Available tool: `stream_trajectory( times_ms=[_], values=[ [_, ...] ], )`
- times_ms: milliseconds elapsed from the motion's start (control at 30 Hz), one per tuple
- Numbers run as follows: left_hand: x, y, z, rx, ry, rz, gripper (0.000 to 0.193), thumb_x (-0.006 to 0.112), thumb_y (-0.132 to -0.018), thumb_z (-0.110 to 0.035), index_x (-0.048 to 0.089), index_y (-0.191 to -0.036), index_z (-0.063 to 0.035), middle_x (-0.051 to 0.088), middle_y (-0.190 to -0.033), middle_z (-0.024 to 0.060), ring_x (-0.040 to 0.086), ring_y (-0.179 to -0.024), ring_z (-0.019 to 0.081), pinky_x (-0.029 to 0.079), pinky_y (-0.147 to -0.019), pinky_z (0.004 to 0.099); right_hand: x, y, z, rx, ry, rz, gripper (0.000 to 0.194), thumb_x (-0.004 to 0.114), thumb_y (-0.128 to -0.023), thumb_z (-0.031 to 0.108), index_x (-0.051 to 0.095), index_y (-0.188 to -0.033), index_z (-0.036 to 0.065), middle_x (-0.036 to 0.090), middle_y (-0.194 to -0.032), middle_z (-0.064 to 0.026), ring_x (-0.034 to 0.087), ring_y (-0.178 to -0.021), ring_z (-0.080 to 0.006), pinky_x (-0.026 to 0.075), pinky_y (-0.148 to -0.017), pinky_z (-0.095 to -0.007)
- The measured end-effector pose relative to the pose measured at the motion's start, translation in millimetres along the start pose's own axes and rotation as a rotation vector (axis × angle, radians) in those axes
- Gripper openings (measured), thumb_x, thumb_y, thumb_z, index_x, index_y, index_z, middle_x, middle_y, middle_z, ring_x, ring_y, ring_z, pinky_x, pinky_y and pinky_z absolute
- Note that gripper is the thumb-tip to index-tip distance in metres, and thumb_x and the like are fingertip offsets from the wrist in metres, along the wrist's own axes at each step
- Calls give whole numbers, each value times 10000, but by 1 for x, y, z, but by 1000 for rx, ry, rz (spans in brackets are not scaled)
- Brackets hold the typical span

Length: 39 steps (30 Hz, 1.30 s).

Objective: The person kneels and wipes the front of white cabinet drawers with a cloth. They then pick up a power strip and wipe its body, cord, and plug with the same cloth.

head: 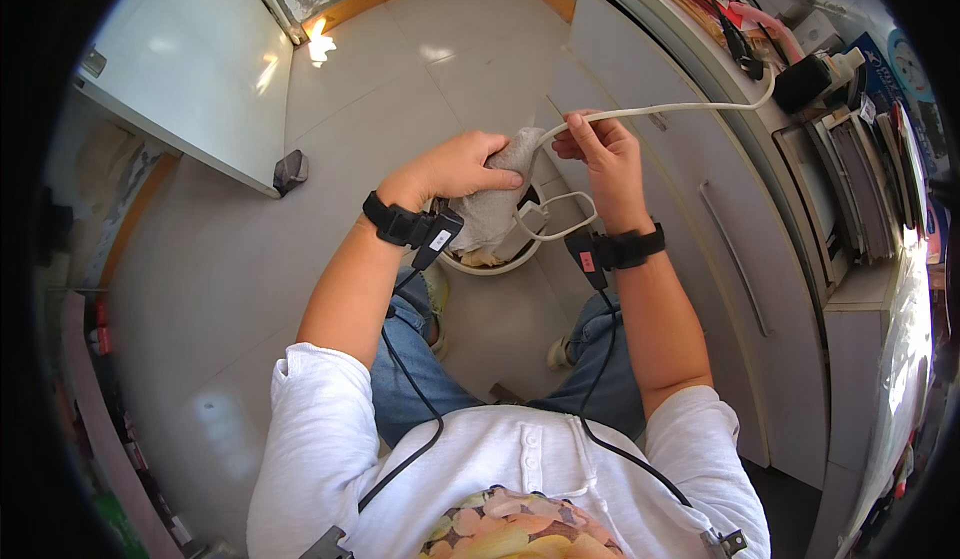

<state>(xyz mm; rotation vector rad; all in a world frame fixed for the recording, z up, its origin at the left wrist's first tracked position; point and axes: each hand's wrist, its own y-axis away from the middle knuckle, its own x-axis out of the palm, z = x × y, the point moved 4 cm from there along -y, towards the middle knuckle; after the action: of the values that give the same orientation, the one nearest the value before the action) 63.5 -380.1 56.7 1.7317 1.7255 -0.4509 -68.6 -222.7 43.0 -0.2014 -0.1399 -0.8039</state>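
My left hand [457,165] grips a light grey cloth [484,217], which hangs over a round white bin [508,268] between my feet. A white power cable [667,109] runs out of the top of the cloth. Fingers and thumb of my right hand [609,161] pinch this cable a short way right of the cloth. From there it stretches to the cabinet top. Below my hands, the cable makes a loose loop beside a white plug-like piece [534,217] at the bin's mouth. The cloth and my left hand hide much of the bin's inside.
A white cabinet [675,206] with long handles stands close on the right. Its top carries books [855,184], a black adapter [802,84] and tangled black cables [735,33]. At left, a dark stone [290,172] sits against an open white door [187,71]. Black wires trail from my wrist straps.
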Motion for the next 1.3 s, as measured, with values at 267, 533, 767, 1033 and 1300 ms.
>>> stream_trajectory(
  times_ms=[267, 533, 767, 1033, 1300],
  values=[
    [3, -1, -13, 139, 490, -298, 488, 757, -918, -236, 605, -1301, 26, 703, -1125, 86, 642, -993, 153, 518, -907, 310, 6, 1, -3, 56, -15, 70, 267, 684, -1001, 256, 688, -1082, 2, 725, -918, -78, 699, -834, -147, 566, -783, -295],
    [-16, 2, -11, 328, 304, -774, 412, 753, -917, -234, 638, -1226, 12, 652, -1095, 107, 641, -978, 218, 517, -902, 337, 6, 5, 0, 44, -44, 61, 256, 677, -1005, 252, 690, -1083, 8, 723, -925, -57, 679, -815, -128, 553, -784, -289],
    [-39, 6, 15, 173, 255, -1044, 534, 815, -857, -261, 594, -1259, 12, 677, -1157, 158, 671, -1053, 265, 535, -923, 382, 8, 8, 3, 13, -79, 176, 211, 678, -1001, 237, 703, -1067, 38, 681, -1172, -98, 637, -1057, -145, 500, -937, -321],
    [6, -15, -18, 222, 593, -642, 472, 746, -937, -223, 554, -1277, 43, 706, -1115, 119, 691, -997, 172, 560, -900, 314, 14, 9, 6, -52, 35, 226, 205, 740, -955, 221, 744, -1046, 37, 444, -1541, -153, 569, -1264, -215, 485, -1001, -345],
    [5, -4, -35, 198, 202, -618, 407, 725, -930, -399, 695, -1099, -31, 740, -989, 80, 705, -875, 192, 553, -796, 343, 1, 3, 4, -104, 47, 19, 258, 738, -963, 242, 728, -1075, 10, 690, -1197, -63, 612, -1040, -120, 485, -917, -288]
  ],
)
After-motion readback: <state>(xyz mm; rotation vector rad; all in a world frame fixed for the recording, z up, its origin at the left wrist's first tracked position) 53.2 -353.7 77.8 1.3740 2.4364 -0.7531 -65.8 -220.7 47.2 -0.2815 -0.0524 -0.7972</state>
